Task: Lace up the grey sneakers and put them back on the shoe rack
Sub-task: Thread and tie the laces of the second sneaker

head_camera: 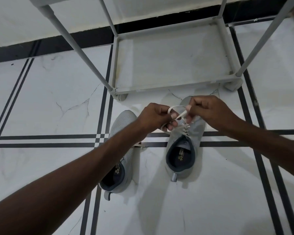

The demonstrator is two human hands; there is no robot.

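Two grey sneakers stand on the tiled floor, toes toward the rack. The right sneaker [183, 146] shows its dark lining and white laces crossed over the tongue. Above its laces, my left hand [155, 117] pinches a loop of the white lace [176, 108], and my right hand [209, 110] pinches the other lace end close beside it. The left sneaker [124, 122] lies partly under my left forearm, a loose lace end showing beside it. The grey shoe rack [175, 86] stands just beyond the shoes, its bottom shelf bare.
The rack's grey poles [78, 48] rise toward me on the left and right [261, 41]. White marble tiles with black stripe borders [58, 141] cover the floor. A black skirting runs along the white wall behind the rack.
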